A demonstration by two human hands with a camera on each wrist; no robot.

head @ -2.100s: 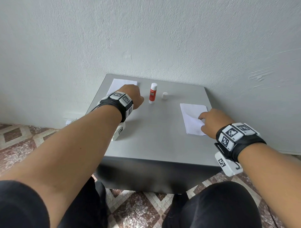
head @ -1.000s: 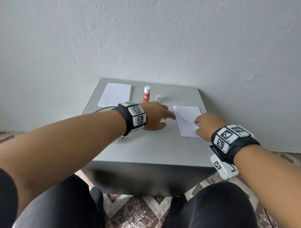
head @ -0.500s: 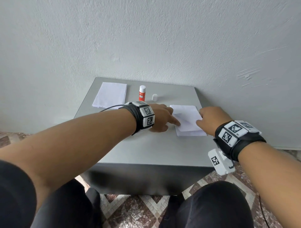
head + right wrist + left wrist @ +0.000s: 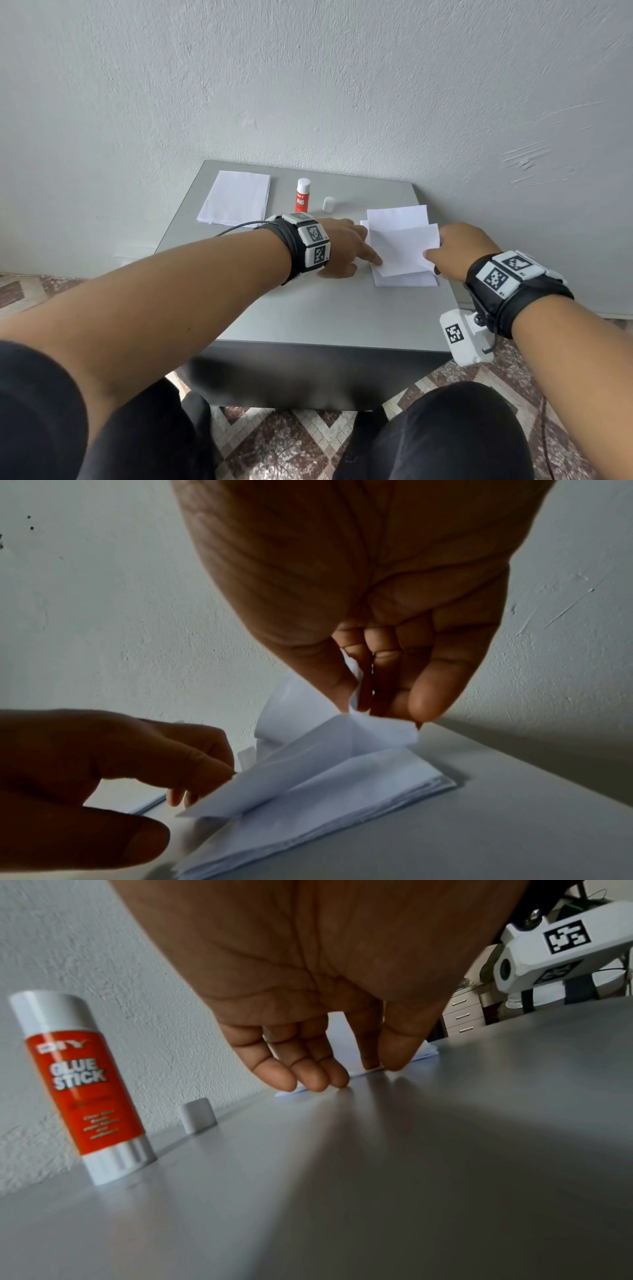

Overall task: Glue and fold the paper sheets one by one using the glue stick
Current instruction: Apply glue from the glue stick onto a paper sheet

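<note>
A stack of white sheets (image 4: 407, 279) lies at the table's right side. My right hand (image 4: 454, 250) pinches the right edge of the top sheet (image 4: 399, 245) between thumb and fingers and holds it raised and bent above the stack (image 4: 342, 804); the pinch (image 4: 356, 704) is plain in the right wrist view. My left hand (image 4: 344, 248) reaches across, fingers extended, its index fingertip touching the stack's left edge under the lifted sheet. The glue stick (image 4: 302, 196) stands upright and uncapped at the back. Its white cap (image 4: 329, 205) sits beside it.
A second pile of white paper (image 4: 236, 198) lies at the grey table's (image 4: 308, 308) back left corner. A plastered wall runs right behind the table. The glue stick (image 4: 82, 1085) and cap (image 4: 197, 1115) stand left of my left hand.
My left hand moved from beside the glue stick rightward to the right stack. My right hand has lifted the top sheet's edge off the stack.
</note>
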